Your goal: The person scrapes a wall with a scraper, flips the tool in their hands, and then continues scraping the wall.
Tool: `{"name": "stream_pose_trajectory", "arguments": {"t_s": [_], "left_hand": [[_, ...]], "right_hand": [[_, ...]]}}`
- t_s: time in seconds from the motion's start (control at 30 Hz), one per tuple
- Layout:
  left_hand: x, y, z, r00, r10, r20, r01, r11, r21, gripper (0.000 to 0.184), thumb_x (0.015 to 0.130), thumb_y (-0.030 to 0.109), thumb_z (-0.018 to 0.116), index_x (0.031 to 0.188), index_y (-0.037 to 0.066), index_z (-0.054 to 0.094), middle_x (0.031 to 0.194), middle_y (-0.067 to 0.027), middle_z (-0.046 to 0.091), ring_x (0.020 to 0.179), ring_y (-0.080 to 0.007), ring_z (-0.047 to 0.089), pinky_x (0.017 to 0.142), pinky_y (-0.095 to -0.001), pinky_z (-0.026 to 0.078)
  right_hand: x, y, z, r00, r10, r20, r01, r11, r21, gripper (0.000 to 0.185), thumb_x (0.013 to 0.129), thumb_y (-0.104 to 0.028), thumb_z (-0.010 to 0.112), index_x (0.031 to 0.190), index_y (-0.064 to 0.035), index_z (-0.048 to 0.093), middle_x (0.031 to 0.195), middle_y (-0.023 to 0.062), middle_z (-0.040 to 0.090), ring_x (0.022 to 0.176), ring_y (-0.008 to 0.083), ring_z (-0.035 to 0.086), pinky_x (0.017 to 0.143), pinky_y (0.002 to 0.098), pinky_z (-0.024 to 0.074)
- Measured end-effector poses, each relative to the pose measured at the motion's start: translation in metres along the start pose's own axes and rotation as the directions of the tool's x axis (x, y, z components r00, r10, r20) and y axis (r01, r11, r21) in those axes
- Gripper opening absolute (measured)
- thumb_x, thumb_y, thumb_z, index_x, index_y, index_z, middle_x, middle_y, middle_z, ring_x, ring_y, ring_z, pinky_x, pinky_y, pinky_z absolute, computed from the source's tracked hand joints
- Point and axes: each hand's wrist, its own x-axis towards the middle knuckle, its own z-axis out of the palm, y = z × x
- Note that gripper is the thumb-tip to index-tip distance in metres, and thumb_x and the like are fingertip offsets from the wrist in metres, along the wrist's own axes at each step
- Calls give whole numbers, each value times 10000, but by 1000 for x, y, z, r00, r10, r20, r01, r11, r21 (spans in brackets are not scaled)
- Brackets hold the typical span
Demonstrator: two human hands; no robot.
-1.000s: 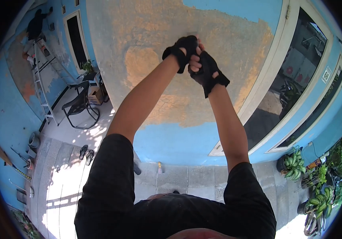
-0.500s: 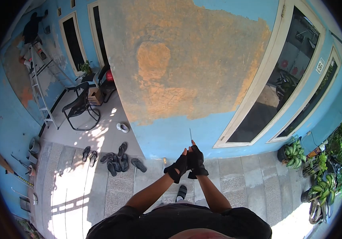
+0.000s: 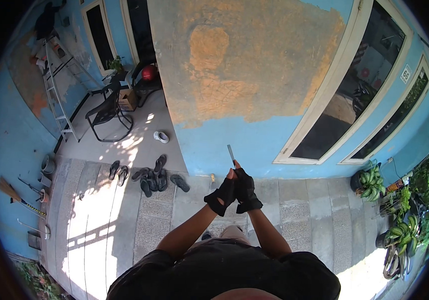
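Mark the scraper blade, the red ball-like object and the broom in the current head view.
Scraper blade [image 3: 230,152]: head view, middle of the blade.
Red object [image 3: 149,73]: head view, its rounded front.
Broom [image 3: 9,188]: head view, bristles.

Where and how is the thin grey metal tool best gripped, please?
Probably by the end nearest the black-gloved left hand and right hand, coming from the wearer's side, since its narrow blade points away toward the blue wall; any handle is hidden.
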Motion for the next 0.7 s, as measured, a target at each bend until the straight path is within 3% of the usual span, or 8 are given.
{"name": "stream_pose_trajectory", "arguments": {"t_s": [0.07, 0.13, 0.17, 0.2, 0.33, 0.4, 0.57, 0.7], "left_hand": [[-3, -7, -2, 998, 19, 63, -18, 1000, -15, 848, 885, 694, 436, 1461, 87, 300, 1488, -57, 341, 1374, -205, 337, 1053, -399, 368], [-34, 20, 28, 958, -65, 281, 103, 987, -123, 853, 880, 694, 446, 1469, 97, 290, 1494, -56, 334, 1399, -203, 290, 1063, -430, 353], [-52, 30, 56, 995, -5, 95, 11, 998, -63, 863, 882, 698, 432, 1482, 100, 270, 1515, -71, 316, 1402, -225, 293, 1084, -449, 316], [-51, 34, 59, 996, 8, 88, -3, 998, -63, 863, 882, 698, 432, 1482, 100, 270, 1515, -71, 316, 1402, -225, 293, 1084, -449, 316], [-50, 40, 73, 999, 30, -10, -29, 992, 120, 936, 871, 711, 428, 1514, 80, 179, 1581, -116, 176, 1438, -285, 210, 1124, -474, 201], [-51, 39, 87, 998, 63, 11, -63, 974, 219, 946, 865, 713, 439, 1514, 74, 179, 1576, -113, 189, 1438, -284, 210, 1119, -464, 212], [-45, 26, 111, 998, 46, 33, -51, 985, 167, 834, 882, 626, 512, 1462, 65, 300, 1485, -118, 379, 1323, -244, 398, 1010, -394, 378], [-39, 4, 140, 994, 85, 63, -93, 987, 132, 733, 889, 540, 561, 1412, 62, 373, 1429, -119, 449, 1275, -244, 455, 947, -366, 430]], "right_hand": [[-4, 6, 3, 969, 231, -87, -229, 973, 36, 473, 940, -220, 554, 1393, -113, 466, 762, 91, 642, 647, 193, 628, 597, 311, 485], [-4, 24, -8, 956, 288, -55, -268, 935, 231, 466, 939, -204, 554, 1388, -108, 473, 756, 63, 637, 633, 150, 599, 592, 306, 477], [0, 14, -30, 929, 369, 19, -369, 927, 64, 452, 942, -178, 546, 1383, -105, 480, 765, 64, 640, 648, 123, 594, 591, 305, 471], [2, 29, -37, 978, 170, -124, -178, 982, -57, 445, 939, -176, 549, 1374, -103, 490, 754, 77, 632, 643, 146, 592, 592, 312, 470], [10, 34, -92, 969, 240, -56, -245, 963, -112, 448, 946, -158, 536, 1389, -123, 484, 722, 15, 563, 630, 119, 503, 600, 296, 446], [6, 62, -105, 961, 276, -32, -275, 961, 40, 441, 959, -133, 519, 1398, -145, 480, 633, -48, 448, 508, 44, 404, 463, 218, 349], [-3, 12, -155, 823, 548, 149, -564, 760, 321, 477, 968, -116, 496, 1435, -89, 402, 614, -46, 437, 441, 48, 390, 398, 219, 329], [-5, 13, -171, 841, 501, 205, -539, 739, 405, 477, 971, -114, 490, 1433, -55, 389, 612, -37, 439, 437, 53, 398, 394, 220, 333]]}}
